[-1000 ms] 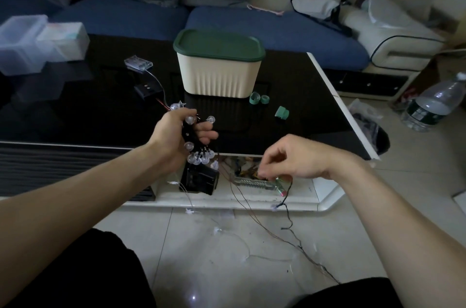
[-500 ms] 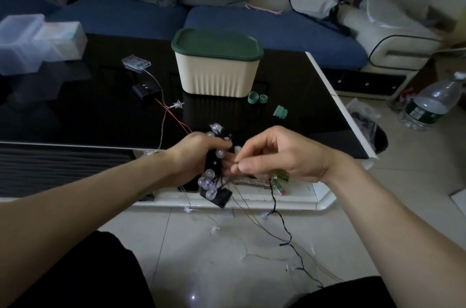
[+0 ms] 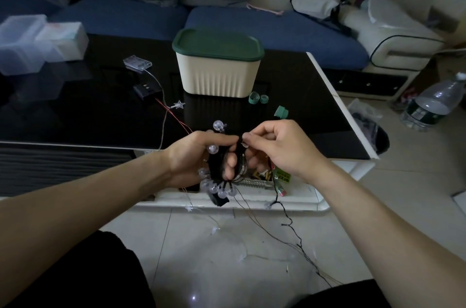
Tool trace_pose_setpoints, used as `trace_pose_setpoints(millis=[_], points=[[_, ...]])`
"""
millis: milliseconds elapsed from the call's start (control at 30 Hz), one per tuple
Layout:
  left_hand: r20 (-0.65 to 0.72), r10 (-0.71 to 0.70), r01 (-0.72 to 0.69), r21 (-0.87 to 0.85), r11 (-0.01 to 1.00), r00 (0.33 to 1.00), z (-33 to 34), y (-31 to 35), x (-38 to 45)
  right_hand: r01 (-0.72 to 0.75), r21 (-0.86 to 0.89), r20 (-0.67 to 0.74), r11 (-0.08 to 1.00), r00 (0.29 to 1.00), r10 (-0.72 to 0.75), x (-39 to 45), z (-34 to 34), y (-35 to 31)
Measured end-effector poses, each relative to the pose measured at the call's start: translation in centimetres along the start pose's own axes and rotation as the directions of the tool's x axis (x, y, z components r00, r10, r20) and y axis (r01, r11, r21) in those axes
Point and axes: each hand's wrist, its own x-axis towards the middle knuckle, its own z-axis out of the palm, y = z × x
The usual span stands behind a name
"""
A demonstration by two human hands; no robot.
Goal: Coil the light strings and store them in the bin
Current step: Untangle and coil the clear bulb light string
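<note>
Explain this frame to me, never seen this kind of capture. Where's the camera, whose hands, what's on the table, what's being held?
There is no robot here. A person wears one wide-angle camera on the head, looking forward and down, so both arms enter from the bottom of the picture.

The left hand grips a coiled bundle of light string: black wire with clear round bulbs. The right hand pinches the wire at the top of the bundle. The loose end trails down to the tiled floor.

On the black glass table stand a cream bin with its green lid on, a clear battery box with a second string that has a star light, a small black box, some green rings, and clear plastic containers at the far left.
</note>
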Motion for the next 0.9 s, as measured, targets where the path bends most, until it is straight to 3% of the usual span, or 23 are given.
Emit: trace_pose_setpoints(millis=[300,633,733,900], points=[[0.052,-0.022,0.023,-0.028,0.999,0.998,-0.2,0.2,-0.3,-0.096,0.179,-0.030,0.979,0.994,0.103,-0.1,0.9,-0.8],[0.004,0.010,-0.010,-0.030,0.999,1.000,-0.6,0.0,0.3,-0.135,-0.007,-0.057,0.991,0.989,0.135,0.4,0.2,0.3],[-0.038,0.042,-0.045,-0.093,0.995,0.998,-1.0,0.1,0.5,-0.135,0.024,0.041,0.991,0.990,0.134,0.3,0.2,0.6],[-0.047,0.063,-0.072,-0.221,0.973,0.997,-0.6,0.4,0.2,-0.092,-0.021,0.036,0.996,0.995,0.092,0.3,1.7,1.2]])
